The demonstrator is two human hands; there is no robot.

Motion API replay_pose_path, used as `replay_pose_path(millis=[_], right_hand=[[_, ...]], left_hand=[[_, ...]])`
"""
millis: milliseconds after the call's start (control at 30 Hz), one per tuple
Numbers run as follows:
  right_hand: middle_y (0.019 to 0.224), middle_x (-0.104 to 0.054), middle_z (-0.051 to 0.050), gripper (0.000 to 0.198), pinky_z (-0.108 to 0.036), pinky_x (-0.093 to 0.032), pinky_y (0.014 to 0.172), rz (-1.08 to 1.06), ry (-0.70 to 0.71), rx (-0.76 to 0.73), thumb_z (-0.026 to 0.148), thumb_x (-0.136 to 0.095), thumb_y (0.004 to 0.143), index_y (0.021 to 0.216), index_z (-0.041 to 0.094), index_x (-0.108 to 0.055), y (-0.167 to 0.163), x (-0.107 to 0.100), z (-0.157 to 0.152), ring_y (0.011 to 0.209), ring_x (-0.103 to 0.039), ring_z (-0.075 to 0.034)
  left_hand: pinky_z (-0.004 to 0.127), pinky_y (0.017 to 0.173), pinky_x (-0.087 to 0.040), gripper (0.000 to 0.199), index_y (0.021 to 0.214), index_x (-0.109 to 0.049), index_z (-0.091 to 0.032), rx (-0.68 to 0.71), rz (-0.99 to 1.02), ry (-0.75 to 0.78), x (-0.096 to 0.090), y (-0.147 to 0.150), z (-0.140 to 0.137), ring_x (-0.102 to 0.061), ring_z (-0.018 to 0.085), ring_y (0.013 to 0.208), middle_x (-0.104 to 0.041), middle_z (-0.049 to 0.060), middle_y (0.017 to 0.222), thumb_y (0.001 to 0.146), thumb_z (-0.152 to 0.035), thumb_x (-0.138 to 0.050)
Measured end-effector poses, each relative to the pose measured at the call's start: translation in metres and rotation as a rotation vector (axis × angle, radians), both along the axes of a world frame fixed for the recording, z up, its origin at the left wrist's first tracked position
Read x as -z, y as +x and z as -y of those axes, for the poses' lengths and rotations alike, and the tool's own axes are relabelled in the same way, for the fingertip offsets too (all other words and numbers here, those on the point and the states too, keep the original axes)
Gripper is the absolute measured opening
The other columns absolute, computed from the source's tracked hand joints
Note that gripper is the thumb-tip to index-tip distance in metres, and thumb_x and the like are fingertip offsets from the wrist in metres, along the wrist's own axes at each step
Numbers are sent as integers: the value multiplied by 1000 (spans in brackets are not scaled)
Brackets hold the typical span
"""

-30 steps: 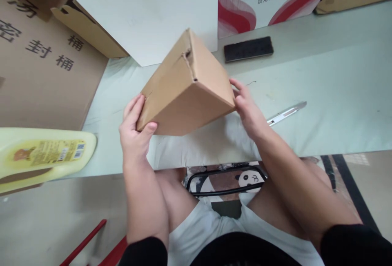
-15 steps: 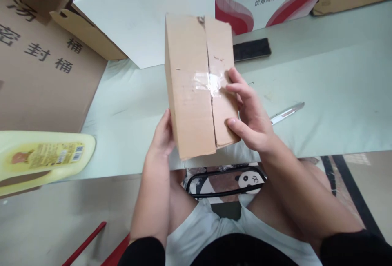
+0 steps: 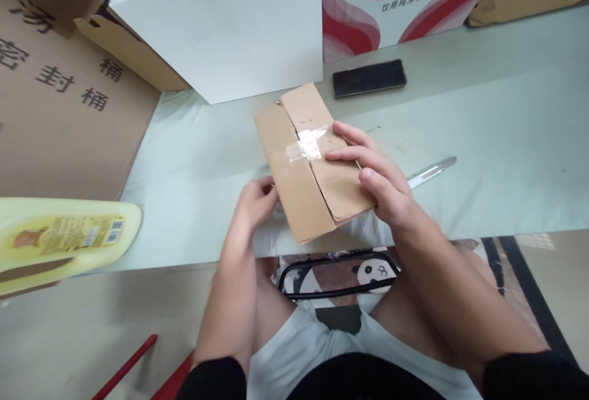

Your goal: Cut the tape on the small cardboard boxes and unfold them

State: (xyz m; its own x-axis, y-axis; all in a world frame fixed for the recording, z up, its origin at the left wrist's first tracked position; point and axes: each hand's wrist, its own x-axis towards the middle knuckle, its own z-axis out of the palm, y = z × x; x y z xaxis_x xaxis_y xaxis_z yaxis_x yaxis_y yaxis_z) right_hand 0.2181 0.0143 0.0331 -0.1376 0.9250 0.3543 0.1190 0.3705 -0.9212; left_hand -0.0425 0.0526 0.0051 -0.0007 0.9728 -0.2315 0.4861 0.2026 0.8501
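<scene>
A small brown cardboard box sits tilted over the table, its two top flaps meeting at a seam with shiny clear tape across the middle. My right hand grips the box at its right side, fingers lying over the right flap. At the lower left side of the box is my left hand, its fingers curled and pressed together. The box partly hides those fingertips, and I cannot make out what they pinch. A silver utility knife lies on the table just right of my right hand.
A black phone lies behind the box. At the back stand a white box and a red-and-white carton. A large brown carton and a yellow bottle are at the left. The pale green table ends near my lap.
The cardboard box has come down toward me and turned counterclockwise, uncovering the phone. My left hand has shifted slightly right and its fingers have curled in; my right hand stays on the box.
</scene>
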Motion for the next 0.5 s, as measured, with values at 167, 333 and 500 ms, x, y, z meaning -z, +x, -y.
replay_pose_path(millis=[167, 333, 500], right_hand=[[160, -51, -1, 42, -54, -25, 131, 29, -3, 2, 57, -48, 98, 116, 29, -74, -3, -1, -1, 152, -42, -32], [160, -51, -2, 42, -51, -33, 127, 84, 1, 35, 56, -46, 97, 117, 29, -72, -4, -3, 3, 153, -42, -31], [115, -74, -13, 45, -49, -53, 94, 460, -336, 524, 47, -35, 97, 117, 24, -68, 4, -11, -1, 110, -69, -32]], left_hand=[[44, 99, -59, 38, 120, -69, -24, 7, 47, 751, -13, -5, 1, -70, 26, 117, -74, 8, 119, 94, -52, -62], [57, 130, -30, 42, 138, -61, -31, 464, -72, 973, -20, 15, 12, -52, 28, 145, -62, 5, 146, 104, -50, -45], [56, 130, -32, 43, 136, -60, -28, 446, -114, 1030, -13, 25, 12, -56, 25, 139, -62, 7, 142, 105, -49, -40]])
